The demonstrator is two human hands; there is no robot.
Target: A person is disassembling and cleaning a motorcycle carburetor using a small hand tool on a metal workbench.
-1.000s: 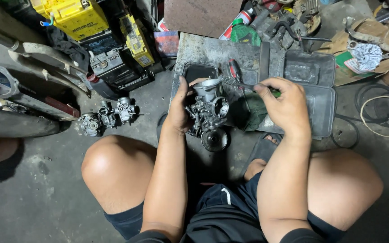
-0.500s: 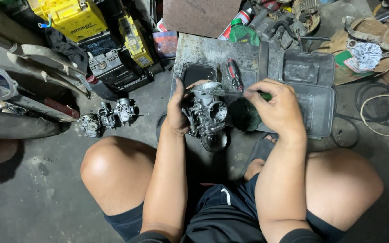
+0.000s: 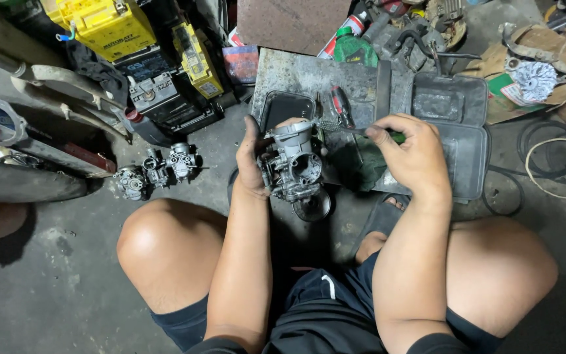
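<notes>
At the far left we see a curved rubber tyre (image 3: 21, 187) lying on the stained concrete floor (image 3: 67, 288), and beyond it a boxy yellow battery (image 3: 103, 26) with a glossy plastic shell beside darker, dusty battery cases (image 3: 158, 88). Just right of the tyre, a small cluster of grey cast-metal carburetor parts (image 3: 155, 172) sits on the floor, well apart from our hands. Moving toward the middle, our left hand (image 3: 250, 164) is clenched around a carburetor (image 3: 294, 167), fingers wrapped behind its body; the carburetor is a knobbly casting of dull silver metal with a round throat facing us and a round bowl at its near end, held upright above the floor between our bare knees. Behind it lies a scuffed grey metal sheet (image 3: 296, 75) with a shallow black tray (image 3: 286, 105) and a red-handled screwdriver (image 3: 342, 105) on it. Our right hand (image 3: 414, 157) pinches a slim green-handled tool (image 3: 361, 131), whose thin metal shaft reaches left to the top of the carburetor. Under that hand sits an open black plastic case (image 3: 456, 131) with worn, dusty walls. At the far right we see torn brown cardboard (image 3: 532, 78) and looped black and pale cables (image 3: 551, 157).
</notes>
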